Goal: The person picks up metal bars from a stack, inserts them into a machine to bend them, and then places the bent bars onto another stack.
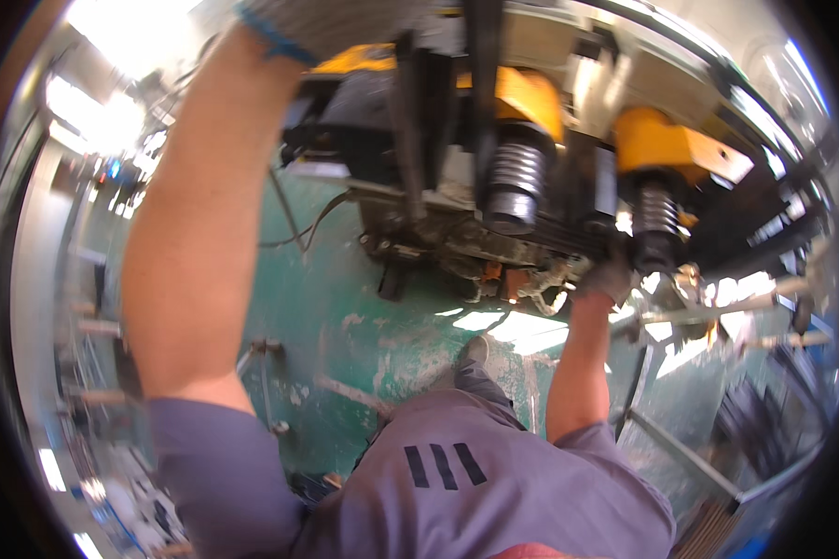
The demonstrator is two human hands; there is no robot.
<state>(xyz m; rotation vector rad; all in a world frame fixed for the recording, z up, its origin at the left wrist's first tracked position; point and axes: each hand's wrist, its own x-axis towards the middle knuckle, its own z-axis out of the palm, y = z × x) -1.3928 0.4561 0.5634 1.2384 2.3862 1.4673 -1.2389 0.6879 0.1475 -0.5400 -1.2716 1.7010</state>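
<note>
My left arm reaches up and forward. The left hand, in a grey work glove with a blue cuff, is at the top edge, above the machine; its fingers are out of sight and blurred. My right hand, in a dark glove, is low at the machine's front, close beside the right ribbed metal cylinder. Its fingers are smeared against dark parts, and I cannot tell whether they grip anything. Another ribbed cylinder hangs to the left. Yellow housings sit above the two cylinders.
Dark upright bars cross in front of the machine. A cable hangs at its left. To the right stands a metal frame, with dark rods beyond. A metal stand is at left on the worn green floor.
</note>
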